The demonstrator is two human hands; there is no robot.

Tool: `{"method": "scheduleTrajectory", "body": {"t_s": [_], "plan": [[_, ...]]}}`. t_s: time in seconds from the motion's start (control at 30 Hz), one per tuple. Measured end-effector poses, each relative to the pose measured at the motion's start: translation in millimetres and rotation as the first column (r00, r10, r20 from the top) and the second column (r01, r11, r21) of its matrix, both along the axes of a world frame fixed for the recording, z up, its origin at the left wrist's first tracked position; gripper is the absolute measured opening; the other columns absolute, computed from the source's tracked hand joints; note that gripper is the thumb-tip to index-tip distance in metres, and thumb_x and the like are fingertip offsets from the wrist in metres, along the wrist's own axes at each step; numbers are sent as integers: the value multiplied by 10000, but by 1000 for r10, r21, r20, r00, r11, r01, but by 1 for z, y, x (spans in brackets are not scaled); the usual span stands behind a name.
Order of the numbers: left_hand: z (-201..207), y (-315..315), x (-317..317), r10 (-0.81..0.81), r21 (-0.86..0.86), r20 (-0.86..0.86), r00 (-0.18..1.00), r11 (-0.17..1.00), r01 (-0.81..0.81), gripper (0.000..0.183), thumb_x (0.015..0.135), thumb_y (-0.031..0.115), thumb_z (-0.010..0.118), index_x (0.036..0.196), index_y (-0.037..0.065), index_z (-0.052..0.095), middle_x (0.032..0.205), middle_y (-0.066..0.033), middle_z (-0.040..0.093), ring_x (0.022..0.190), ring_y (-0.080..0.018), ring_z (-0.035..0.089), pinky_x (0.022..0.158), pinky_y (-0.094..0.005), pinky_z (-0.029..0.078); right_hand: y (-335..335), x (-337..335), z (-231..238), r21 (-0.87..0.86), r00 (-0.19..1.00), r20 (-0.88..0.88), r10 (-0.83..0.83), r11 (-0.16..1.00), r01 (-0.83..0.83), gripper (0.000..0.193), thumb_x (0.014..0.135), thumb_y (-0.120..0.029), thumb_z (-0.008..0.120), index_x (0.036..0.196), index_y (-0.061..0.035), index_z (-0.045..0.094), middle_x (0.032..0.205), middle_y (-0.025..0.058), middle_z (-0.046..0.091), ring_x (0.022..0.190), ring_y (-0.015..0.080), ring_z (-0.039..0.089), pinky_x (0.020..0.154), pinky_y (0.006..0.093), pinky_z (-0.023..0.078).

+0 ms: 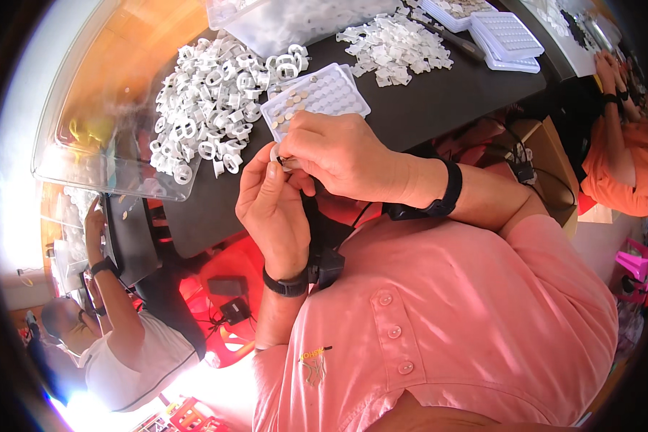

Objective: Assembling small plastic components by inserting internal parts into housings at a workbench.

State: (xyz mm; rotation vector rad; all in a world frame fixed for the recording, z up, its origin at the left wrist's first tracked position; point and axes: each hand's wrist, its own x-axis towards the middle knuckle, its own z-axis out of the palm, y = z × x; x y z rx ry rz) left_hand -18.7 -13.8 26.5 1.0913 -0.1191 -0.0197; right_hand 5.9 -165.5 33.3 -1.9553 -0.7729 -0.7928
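Observation:
Both of my hands meet over the near edge of the dark table, fingertips pinched together. Between the thumb and fingers of my left hand (pixel 275 212) is a small white plastic part (pixel 276 153), mostly covered by the fingers. My right hand (pixel 345 155) reaches over from the right, its fingers closed on the same part; a small dark spot shows there. Just beyond them lies a white tray with round wells (pixel 331 90), several flat round metal discs (pixel 293 103) in its left side. To the left spreads a heap of white ring-shaped plastic parts (pixel 212 93).
At the back are a heap of small flat white pieces (pixel 396 49), a translucent bin (pixel 288 25) and stacked white trays (pixel 507 39). A clear plastic box (pixel 115 173) stands left. A co-worker in white (pixel 140 360) sits at left, another in orange (pixel 623 169) at right.

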Motion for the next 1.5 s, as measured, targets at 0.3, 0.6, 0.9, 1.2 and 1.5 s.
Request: {"method": "scheduleTrajectory", "body": {"t_s": [0.3,0.6,0.9,1.2,1.5], "plan": [[1,-1,0,-13,-88,-64,998,996,7,280,1020,106,534,1226,-79,573,1014,-147,676,805,-209,652,625,-314,505,-3,-4,2,-98,1000,-6,-30,995,29,179,739,-112,711,893,-94,622,872,41,604,759,251,660,575,365,524],[-5,4,-1,-51,-106,-74,996,993,43,288,1021,120,541,1230,-76,575,981,-131,668,811,-196,651,613,-306,509,-7,-4,3,-205,998,58,-30,978,42,219,750,-142,705,957,-96,647,864,47,585,770,243,651,581,356,534],[1,2,-3,-68,-36,-104,992,997,64,429,1008,251,581,1276,-82,544,982,-76,636,792,-144,581,640,-274,440,-10,-2,-4,-72,999,-27,44,996,-46,157,794,-105,677,944,-93,631,870,46,589,755,256,651,571,363,522],[-2,3,-4,-73,-15,-89,993,997,72,424,1012,236,574,1301,-71,532,1009,-86,645,815,-152,592,634,-287,452,-9,-2,0,90,966,-228,118,991,-99,117,839,47,656,922,-24,614,862,84,628,718,249,668,638,329,521],[-1,5,0,-118,-84,-126,985,991,108,388,1015,212,565,1279,-70,534,1008,-92,651,825,-169,607,644,-294,460,-14,-6,6,186,886,-409,217,971,-152,94,859,12,683,939,1,633,848,82,682,783,182,678,692,297,522]]}}
